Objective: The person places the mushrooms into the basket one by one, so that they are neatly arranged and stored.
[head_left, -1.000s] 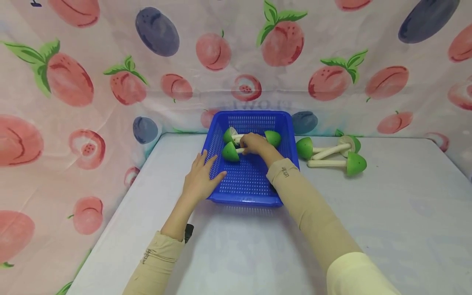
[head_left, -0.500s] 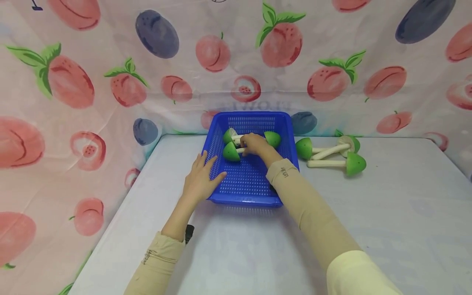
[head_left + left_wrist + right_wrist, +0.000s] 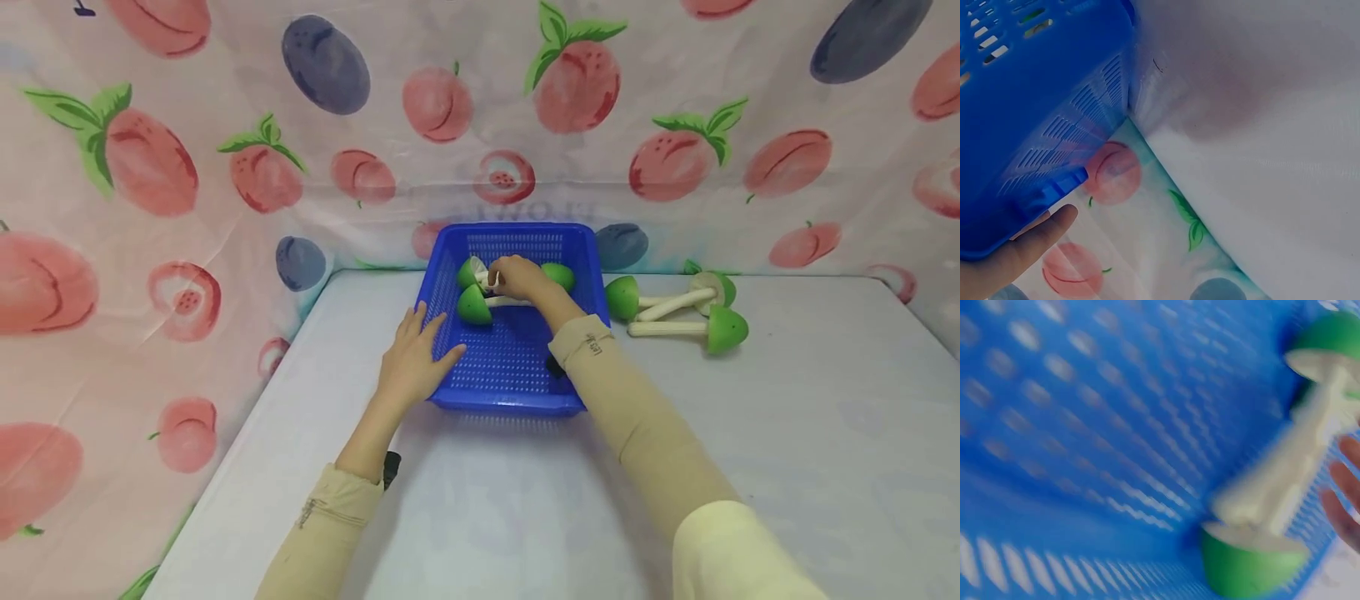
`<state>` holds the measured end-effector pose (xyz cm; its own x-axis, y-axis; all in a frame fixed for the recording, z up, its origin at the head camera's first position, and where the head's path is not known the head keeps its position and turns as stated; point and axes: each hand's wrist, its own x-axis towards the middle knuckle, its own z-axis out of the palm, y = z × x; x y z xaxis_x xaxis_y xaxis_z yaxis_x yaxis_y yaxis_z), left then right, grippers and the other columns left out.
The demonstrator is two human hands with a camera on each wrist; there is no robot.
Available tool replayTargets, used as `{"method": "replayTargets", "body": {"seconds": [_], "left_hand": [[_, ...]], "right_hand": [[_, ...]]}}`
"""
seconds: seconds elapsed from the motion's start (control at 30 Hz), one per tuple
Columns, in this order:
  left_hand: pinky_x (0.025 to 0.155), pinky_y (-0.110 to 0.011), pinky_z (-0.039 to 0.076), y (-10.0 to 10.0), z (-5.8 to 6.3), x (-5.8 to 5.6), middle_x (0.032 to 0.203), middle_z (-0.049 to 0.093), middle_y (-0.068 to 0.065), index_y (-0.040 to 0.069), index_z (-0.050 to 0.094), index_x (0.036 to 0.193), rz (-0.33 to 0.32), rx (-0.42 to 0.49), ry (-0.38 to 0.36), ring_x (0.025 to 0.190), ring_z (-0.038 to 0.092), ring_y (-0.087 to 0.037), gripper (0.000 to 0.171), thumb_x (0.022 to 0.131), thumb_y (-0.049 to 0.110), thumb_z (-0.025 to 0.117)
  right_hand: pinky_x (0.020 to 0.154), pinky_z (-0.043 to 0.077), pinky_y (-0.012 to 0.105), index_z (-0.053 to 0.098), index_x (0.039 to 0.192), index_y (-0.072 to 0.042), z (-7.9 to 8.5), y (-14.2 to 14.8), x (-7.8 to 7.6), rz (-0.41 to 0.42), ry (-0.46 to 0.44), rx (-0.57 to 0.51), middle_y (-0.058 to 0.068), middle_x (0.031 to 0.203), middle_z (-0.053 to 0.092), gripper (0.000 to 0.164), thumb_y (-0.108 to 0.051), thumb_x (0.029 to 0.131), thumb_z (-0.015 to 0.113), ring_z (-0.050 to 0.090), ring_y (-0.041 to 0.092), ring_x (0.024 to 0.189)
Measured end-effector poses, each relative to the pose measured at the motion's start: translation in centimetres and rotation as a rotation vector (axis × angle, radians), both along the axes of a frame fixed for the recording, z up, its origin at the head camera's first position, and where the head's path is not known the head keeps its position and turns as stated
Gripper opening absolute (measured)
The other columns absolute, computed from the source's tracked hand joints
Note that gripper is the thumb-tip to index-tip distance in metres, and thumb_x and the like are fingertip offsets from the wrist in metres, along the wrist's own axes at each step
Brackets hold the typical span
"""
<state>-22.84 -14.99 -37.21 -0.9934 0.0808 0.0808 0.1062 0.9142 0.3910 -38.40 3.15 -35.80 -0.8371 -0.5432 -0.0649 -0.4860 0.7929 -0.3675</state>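
Observation:
A blue plastic basket point(image 3: 506, 405) stands on the table. Inside lie toy mushrooms with green caps and white stems: a front one point(image 3: 474, 307), one behind it point(image 3: 467, 273), and one with its cap to the right point(image 3: 558, 277). My right hand point(image 3: 522, 280) is bent down over the stems at the back. In the right wrist view its fingers point(image 3: 1342, 481) are apart from the blurred mushroom point(image 3: 1254, 569), around nothing. My left hand point(image 3: 408, 362) rests at the basket's left rim with fingers spread. The left wrist view shows its fingers point(image 3: 1035, 240) beside the basket's edge.
Right of the basket, three more green mushrooms lie on the white table point(image 3: 810, 400): one near its wall point(image 3: 622, 298), one showing its underside point(image 3: 708, 292), one in front point(image 3: 726, 331). A fruit-printed cloth point(image 3: 592, 158) hangs behind and at the left.
My right hand has drawn back off the front mushroom, and more of its stem now shows. The left hand and basket stay as they were; the whole view has shifted slightly.

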Motion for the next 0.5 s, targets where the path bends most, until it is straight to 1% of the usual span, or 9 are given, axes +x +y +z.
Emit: {"method": "replayTargets", "body": {"seconds": [0.13,0.23,0.4,0.5], "left_hand": [[0.102,-0.064,0.034,0.3,0.1,-0.1,0.157,0.015,-0.017,0.013,0.037,0.145,-0.008,-0.010,-0.006,0.147,0.009,-0.034,0.066,0.092,0.051,0.049],[0.102,-0.064,0.034,0.2,0.1,0.0,0.157,0.015,-0.017,0.013,0.037,0.145,-0.001,-0.010,-0.007,0.147,0.009,-0.034,0.066,0.092,0.050,0.050],[0.103,-0.064,0.033,0.1,0.2,0.1,0.157,0.016,-0.017,0.013,0.038,0.145,0.015,-0.008,-0.006,0.147,0.009,-0.034,0.066,0.092,0.048,0.052],[0.103,-0.065,0.032,0.1,0.2,0.1,0.157,0.016,-0.017,0.012,0.037,0.145,0.015,-0.011,-0.007,0.147,0.009,-0.034,0.066,0.092,0.049,0.051]], "right_hand": [[0.095,0.046,0.043,0.062,0.114,0.002,1.3,0.7,0.2,0.017,-0.033,-0.019,0.021,0.118,0.061,0.024,-0.009,0.094,0.052,0.057,0.033,0.111],[0.095,0.046,0.043,0.062,0.114,0.003,2.5,0.7,0.7,0.007,-0.030,-0.035,0.021,0.119,0.061,0.025,-0.009,0.095,0.052,0.057,0.034,0.111],[0.088,0.049,0.043,0.063,0.110,-0.001,4.9,0.3,2.1,-0.058,0.050,-0.093,0.018,0.112,0.065,0.021,-0.011,0.094,0.054,0.062,0.032,0.100],[0.087,0.050,0.042,0.063,0.111,-0.003,6.3,0.3,3.1,-0.063,0.074,-0.103,0.017,0.111,0.065,0.021,-0.012,0.094,0.054,0.062,0.030,0.098]]}}
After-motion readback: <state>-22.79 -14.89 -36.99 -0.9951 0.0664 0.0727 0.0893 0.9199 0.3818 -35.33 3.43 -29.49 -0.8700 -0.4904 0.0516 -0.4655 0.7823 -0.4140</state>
